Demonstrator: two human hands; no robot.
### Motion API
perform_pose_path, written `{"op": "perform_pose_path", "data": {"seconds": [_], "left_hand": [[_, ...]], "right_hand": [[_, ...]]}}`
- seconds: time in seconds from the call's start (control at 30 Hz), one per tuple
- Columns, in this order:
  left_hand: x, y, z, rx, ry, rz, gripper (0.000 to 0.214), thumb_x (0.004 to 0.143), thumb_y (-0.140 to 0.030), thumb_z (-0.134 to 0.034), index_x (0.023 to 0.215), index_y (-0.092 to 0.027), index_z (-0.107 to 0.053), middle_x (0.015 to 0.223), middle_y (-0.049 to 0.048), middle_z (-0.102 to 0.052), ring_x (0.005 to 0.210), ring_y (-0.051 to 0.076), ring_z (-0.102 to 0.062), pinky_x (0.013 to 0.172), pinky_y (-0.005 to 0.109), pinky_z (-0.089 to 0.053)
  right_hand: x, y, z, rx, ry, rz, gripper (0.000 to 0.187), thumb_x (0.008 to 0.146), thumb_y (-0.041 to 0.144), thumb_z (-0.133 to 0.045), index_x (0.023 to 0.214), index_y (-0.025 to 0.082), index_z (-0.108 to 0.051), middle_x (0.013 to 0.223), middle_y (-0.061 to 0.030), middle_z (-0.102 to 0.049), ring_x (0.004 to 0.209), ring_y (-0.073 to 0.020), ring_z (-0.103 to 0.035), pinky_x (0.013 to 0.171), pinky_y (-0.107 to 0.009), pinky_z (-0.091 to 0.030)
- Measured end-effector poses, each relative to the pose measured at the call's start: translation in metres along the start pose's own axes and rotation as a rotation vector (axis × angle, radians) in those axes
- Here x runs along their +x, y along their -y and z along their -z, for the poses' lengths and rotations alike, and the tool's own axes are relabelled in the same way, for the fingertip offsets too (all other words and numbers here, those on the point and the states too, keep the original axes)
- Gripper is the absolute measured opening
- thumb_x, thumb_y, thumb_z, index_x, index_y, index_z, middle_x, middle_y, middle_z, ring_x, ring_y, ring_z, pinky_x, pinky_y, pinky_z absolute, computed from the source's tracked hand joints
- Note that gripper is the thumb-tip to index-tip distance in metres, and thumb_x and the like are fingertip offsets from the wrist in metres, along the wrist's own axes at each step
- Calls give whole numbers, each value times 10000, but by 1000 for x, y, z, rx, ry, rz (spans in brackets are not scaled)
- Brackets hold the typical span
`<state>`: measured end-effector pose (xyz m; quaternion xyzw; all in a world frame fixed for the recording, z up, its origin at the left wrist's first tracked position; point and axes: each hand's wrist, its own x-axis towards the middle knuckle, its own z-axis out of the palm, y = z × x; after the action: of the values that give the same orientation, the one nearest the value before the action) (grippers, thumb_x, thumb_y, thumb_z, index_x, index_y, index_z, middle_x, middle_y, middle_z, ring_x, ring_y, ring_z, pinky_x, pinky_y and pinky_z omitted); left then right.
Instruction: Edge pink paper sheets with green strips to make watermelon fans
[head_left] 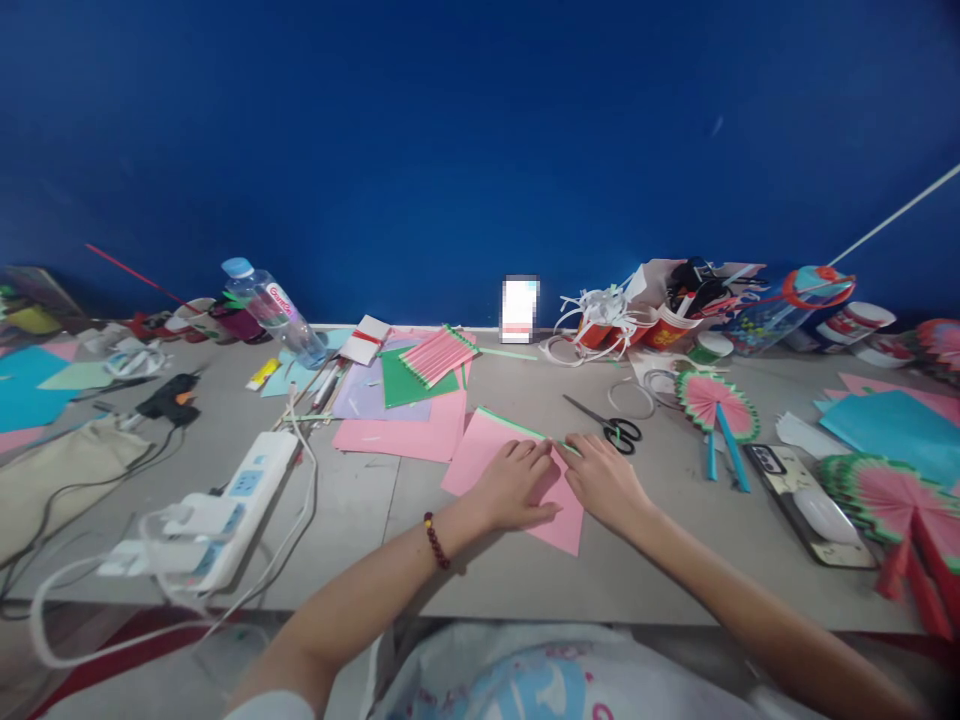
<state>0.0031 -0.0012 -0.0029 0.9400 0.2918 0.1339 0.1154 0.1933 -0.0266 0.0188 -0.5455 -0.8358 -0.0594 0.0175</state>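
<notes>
Pink paper sheet with a narrow green strip along its far edge (478, 450) lies on the grey tabletop (345, 545) straight ahead of my viewpoint, turned at a slant. I have the left hand (517, 485), a dark red bead bracelet (436, 541) on its wrist, resting open on the sheet, fingers bent near the green edge and thumb apart. I see the right hand (606, 480) with fingers curled at that edge, just beside the left fingertips; I cannot tell whether it pinches the paper.

Just beyond the right hand I make out black-handled scissors (621, 434), blades apart from the sheet. Farther left, a pleated pink paper piece with green ends (439, 357) lies on a green paper sheet (401, 388). To the right lies a round pink pleated paper fan with green trim and blue sticks (716, 402).
</notes>
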Motion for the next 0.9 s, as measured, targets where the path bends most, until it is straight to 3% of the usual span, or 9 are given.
{"op": "perform_pose_path", "data": {"seconds": [0.2,0.57,0.9], "left_hand": [[0,-1,3,-8,10,10,540,799,-532,-598,1179,-153,-538,1412,132,-474,1194,283,-470,1018,404,-359],[-2,1,-2,-36,15,37,600,797,-533,-604,1259,-168,-489,1458,131,-428,1269,285,-433,1048,413,-341],[-2,-2,-1,-38,8,54,581,788,-523,-618,1230,-162,-514,1482,143,-397,1284,306,-426,1052,428,-348]], "right_hand": [[-8,1,0,-58,-51,-48,347,871,151,-500,1181,179,-655,1121,-109,-651,990,-257,-540,832,-368,-371],[-32,-3,0,-98,-103,-175,274,858,137,-530,1055,206,-709,1061,-93,-670,943,-243,-563,778,-357,-365],[-54,-7,-7,-98,-145,-214,326,826,93,-506,1078,203,-682,1048,-89,-668,898,-238,-575,751,-360,-383]]}}
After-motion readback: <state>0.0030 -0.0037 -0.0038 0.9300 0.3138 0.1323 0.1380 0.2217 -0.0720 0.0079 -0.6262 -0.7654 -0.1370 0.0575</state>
